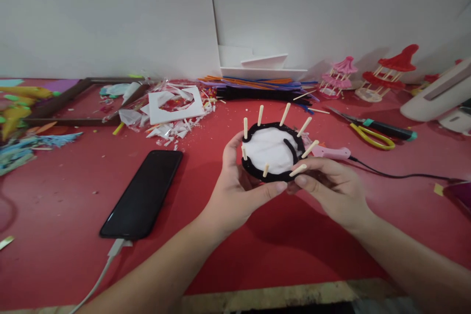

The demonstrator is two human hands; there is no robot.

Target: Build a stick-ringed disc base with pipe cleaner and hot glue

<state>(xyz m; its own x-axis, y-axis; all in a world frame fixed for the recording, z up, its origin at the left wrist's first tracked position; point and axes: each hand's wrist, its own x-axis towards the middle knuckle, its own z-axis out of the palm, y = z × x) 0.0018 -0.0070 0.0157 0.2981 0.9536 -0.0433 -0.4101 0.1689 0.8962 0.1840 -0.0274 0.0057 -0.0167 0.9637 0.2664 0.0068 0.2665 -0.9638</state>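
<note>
Above the red table I hold a round white disc (pixel 267 149) edged with a fuzzy black pipe cleaner (pixel 272 176). Several short wooden sticks (pixel 284 114) stand up around its rim, some leaning outward. One loose end of the pipe cleaner curls inward over the white top at the right. My left hand (pixel 239 181) grips the disc from the left, thumb along the near edge. The fingers of my right hand (pixel 327 184) pinch the near right edge, beside a leaning stick. Its underside is hidden from me.
A black phone (pixel 143 196) with a white cable lies left. Behind the disc are a pink glue gun (pixel 329 152), scissors with yellow handles (pixel 371 136), a bundle of pipe cleaners (pixel 257 89), white scraps (pixel 169 130) and small carousel-like models (pixel 390 73). A brown frame (pixel 73 120) lies far left.
</note>
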